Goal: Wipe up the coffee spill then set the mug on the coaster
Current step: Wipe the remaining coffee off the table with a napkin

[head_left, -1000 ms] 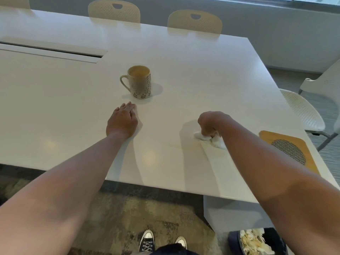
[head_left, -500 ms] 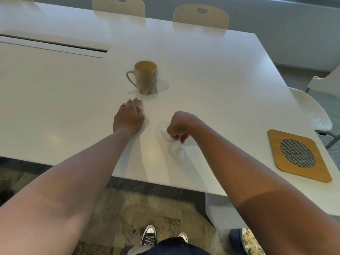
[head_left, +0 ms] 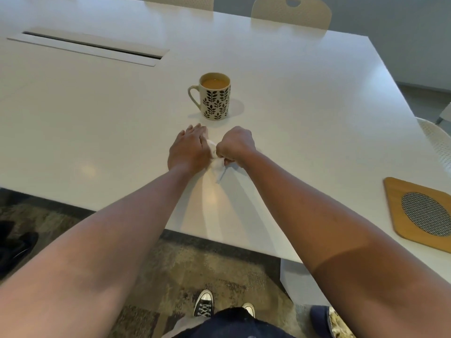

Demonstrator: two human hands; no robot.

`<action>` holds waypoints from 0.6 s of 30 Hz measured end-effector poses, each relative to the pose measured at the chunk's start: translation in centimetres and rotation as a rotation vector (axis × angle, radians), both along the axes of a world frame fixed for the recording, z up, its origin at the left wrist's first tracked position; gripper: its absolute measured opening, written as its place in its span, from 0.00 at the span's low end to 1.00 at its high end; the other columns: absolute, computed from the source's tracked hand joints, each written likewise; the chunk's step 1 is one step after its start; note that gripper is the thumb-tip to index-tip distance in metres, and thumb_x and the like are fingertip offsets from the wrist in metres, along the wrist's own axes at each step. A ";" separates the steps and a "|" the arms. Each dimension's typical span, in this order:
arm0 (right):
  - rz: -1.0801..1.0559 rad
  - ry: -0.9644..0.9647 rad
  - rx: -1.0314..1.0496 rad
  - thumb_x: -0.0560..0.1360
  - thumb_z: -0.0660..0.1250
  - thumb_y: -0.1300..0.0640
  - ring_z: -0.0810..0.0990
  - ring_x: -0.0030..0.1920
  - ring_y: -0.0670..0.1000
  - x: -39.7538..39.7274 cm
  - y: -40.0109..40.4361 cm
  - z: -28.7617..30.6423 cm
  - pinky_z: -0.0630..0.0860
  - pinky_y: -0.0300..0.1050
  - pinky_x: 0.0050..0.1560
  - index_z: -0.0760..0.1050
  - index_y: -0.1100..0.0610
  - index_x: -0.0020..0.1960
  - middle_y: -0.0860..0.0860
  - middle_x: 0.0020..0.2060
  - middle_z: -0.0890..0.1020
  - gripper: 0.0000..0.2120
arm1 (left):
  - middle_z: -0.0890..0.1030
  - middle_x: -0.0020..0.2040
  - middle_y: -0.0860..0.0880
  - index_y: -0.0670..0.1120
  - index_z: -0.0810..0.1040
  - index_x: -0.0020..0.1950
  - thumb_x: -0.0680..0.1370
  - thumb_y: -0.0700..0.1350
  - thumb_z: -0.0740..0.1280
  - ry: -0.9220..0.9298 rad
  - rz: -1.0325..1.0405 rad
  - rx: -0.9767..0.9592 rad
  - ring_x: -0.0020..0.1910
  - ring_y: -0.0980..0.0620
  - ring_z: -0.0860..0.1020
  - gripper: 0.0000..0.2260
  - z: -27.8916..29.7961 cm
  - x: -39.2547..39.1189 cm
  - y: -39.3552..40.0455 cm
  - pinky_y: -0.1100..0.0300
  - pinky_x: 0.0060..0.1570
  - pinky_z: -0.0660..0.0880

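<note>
A cream mug (head_left: 216, 100) with black leaf prints stands upright on the white table (head_left: 97, 118), filled with light brown coffee, handle to the left. My left hand (head_left: 189, 148) lies flat on the table just in front of the mug. My right hand (head_left: 235, 145) grips a crumpled white tissue (head_left: 217, 167) and presses it to the table right beside my left hand. A wooden coaster (head_left: 422, 212) with a round metal mesh centre lies at the table's right front corner. No spill is visible around the tissue.
A long cable slot (head_left: 90, 46) runs across the table's far left. Beige chairs (head_left: 291, 11) stand at the far edge and a white chair (head_left: 436, 142) at the right. A bin (head_left: 332, 322) with crumpled tissues sits on the floor by my feet.
My right hand has dragged the tissue leftward across the table until it meets my left hand. My left hand has stayed flat in place.
</note>
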State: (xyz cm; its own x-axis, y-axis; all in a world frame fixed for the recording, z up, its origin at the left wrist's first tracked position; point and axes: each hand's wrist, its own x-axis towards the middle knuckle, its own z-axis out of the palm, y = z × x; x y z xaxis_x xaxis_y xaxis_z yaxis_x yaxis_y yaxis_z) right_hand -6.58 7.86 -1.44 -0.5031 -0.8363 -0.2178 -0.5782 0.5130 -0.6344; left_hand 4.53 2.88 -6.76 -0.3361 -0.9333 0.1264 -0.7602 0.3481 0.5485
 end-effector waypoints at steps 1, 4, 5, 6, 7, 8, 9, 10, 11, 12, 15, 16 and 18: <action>0.022 0.038 -0.001 0.70 0.67 0.64 0.82 0.32 0.52 0.0 -0.3 0.0 0.79 0.42 0.30 0.74 0.60 0.39 0.58 0.43 0.81 0.03 | 0.70 0.76 0.50 0.50 0.71 0.74 0.83 0.47 0.51 0.004 0.001 0.002 0.76 0.48 0.65 0.21 0.0 0.0 0.0 0.49 0.74 0.62; 0.082 0.142 -0.019 0.69 0.65 0.63 0.80 0.36 0.51 0.0 -1.1 -0.1 0.75 0.40 0.30 0.74 0.59 0.39 0.56 0.45 0.81 0.01 | 0.73 0.73 0.50 0.50 0.72 0.73 0.83 0.46 0.51 0.011 0.009 0.008 0.73 0.47 0.68 0.20 0.1 0.1 0.0 0.48 0.71 0.66; 0.088 0.146 -0.041 0.69 0.65 0.63 0.81 0.40 0.52 -0.1 -1.4 -0.2 0.79 0.43 0.36 0.76 0.60 0.41 0.55 0.45 0.81 0.02 | 0.75 0.71 0.50 0.50 0.73 0.71 0.83 0.46 0.51 0.016 0.013 0.006 0.72 0.46 0.69 0.20 0.1 0.1 -0.1 0.48 0.69 0.68; 0.096 0.149 -0.064 0.69 0.65 0.63 0.81 0.43 0.53 -0.2 -1.7 -0.3 0.81 0.46 0.43 0.79 0.60 0.44 0.55 0.46 0.82 0.05 | 0.77 0.68 0.50 0.50 0.74 0.69 0.83 0.46 0.51 0.023 0.016 -0.001 0.69 0.46 0.71 0.19 0.1 0.2 -0.1 0.49 0.66 0.70; 0.107 0.158 -0.080 0.69 0.66 0.63 0.81 0.45 0.53 -0.3 -1.9 -0.4 0.81 0.47 0.47 0.81 0.60 0.46 0.54 0.47 0.82 0.07 | 0.78 0.66 0.49 0.50 0.75 0.67 0.83 0.46 0.51 0.027 0.020 -0.008 0.67 0.45 0.72 0.18 0.0 0.2 -0.1 0.50 0.62 0.71; 0.119 0.170 -0.088 0.70 0.66 0.63 0.81 0.46 0.53 -0.5 -2.1 -0.5 0.81 0.47 0.49 0.82 0.59 0.47 0.54 0.48 0.82 0.09 | 0.78 0.65 0.49 0.50 0.75 0.66 0.83 0.46 0.51 0.029 0.022 -0.015 0.66 0.45 0.73 0.18 0.0 0.1 -0.2 0.50 0.61 0.71; 0.128 0.180 -0.093 0.70 0.66 0.63 0.81 0.47 0.52 -0.6 -2.4 -0.5 0.81 0.48 0.50 0.82 0.58 0.48 0.54 0.48 0.82 0.09 | 0.78 0.66 0.49 0.50 0.75 0.68 0.84 0.46 0.51 0.031 0.023 -0.018 0.67 0.46 0.73 0.18 0.0 0.1 -0.2 0.50 0.63 0.70; 0.134 0.190 -0.099 0.70 0.66 0.63 0.81 0.47 0.52 -0.7 -2.6 -0.6 0.81 0.48 0.50 0.82 0.58 0.48 0.54 0.49 0.81 0.09 | 0.76 0.69 0.48 0.50 0.74 0.70 0.84 0.47 0.51 0.032 0.025 -0.017 0.69 0.46 0.71 0.19 -0.1 0.1 -0.2 0.50 0.66 0.69; 0.140 0.202 -0.107 0.71 0.66 0.63 0.81 0.48 0.53 -0.9 -2.9 -0.6 0.81 0.48 0.51 0.82 0.58 0.49 0.54 0.50 0.81 0.09 | 0.75 0.71 0.48 0.49 0.74 0.71 0.84 0.47 0.51 0.032 0.027 -0.019 0.71 0.46 0.70 0.19 -0.2 0.1 -0.3 0.50 0.69 0.67; 0.146 0.218 -0.114 0.71 0.67 0.63 0.80 0.48 0.53 -1.0 -3.1 -0.5 0.81 0.48 0.51 0.82 0.58 0.49 0.54 0.50 0.81 0.09 | 0.74 0.73 0.48 0.49 0.73 0.73 0.84 0.47 0.51 0.029 0.029 -0.025 0.73 0.47 0.69 0.19 -0.2 0.1 -0.3 0.50 0.71 0.65; 0.149 0.236 -0.130 0.71 0.67 0.63 0.80 0.48 0.53 -1.5 -3.9 -0.4 0.81 0.48 0.51 0.82 0.58 0.50 0.53 0.51 0.80 0.09 | 0.72 0.74 0.48 0.50 0.71 0.75 0.85 0.48 0.51 0.011 0.030 -0.034 0.75 0.47 0.67 0.20 -0.4 0.0 -0.2 0.51 0.72 0.63; 0.148 0.235 -0.128 0.71 0.67 0.63 0.80 0.48 0.53 -1.8 -4.1 -0.4 0.81 0.48 0.51 0.82 0.58 0.50 0.53 0.51 0.80 0.09 | 0.71 0.75 0.47 0.50 0.70 0.76 0.85 0.48 0.51 0.008 0.033 -0.033 0.76 0.47 0.66 0.20 -0.5 0.0 -0.2 0.52 0.73 0.62; 0.147 0.248 -0.107 0.72 0.67 0.62 0.80 0.50 0.53 -2.5 -4.6 -0.3 0.80 0.49 0.52 0.81 0.57 0.52 0.53 0.53 0.80 0.10 | 0.70 0.76 0.48 0.49 0.69 0.77 0.85 0.48 0.51 0.010 0.033 -0.038 0.77 0.48 0.64 0.21 -0.5 0.0 -0.2 0.53 0.75 0.59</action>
State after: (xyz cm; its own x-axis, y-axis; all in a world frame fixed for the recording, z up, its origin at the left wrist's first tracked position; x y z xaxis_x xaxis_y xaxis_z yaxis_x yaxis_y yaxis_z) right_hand -9.06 3.28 -1.73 -0.4022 -0.9155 -0.0101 -0.7851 0.3505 -0.5106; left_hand 4.54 2.69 -7.30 -0.3038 -0.9383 0.1654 -0.7663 0.3438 0.5427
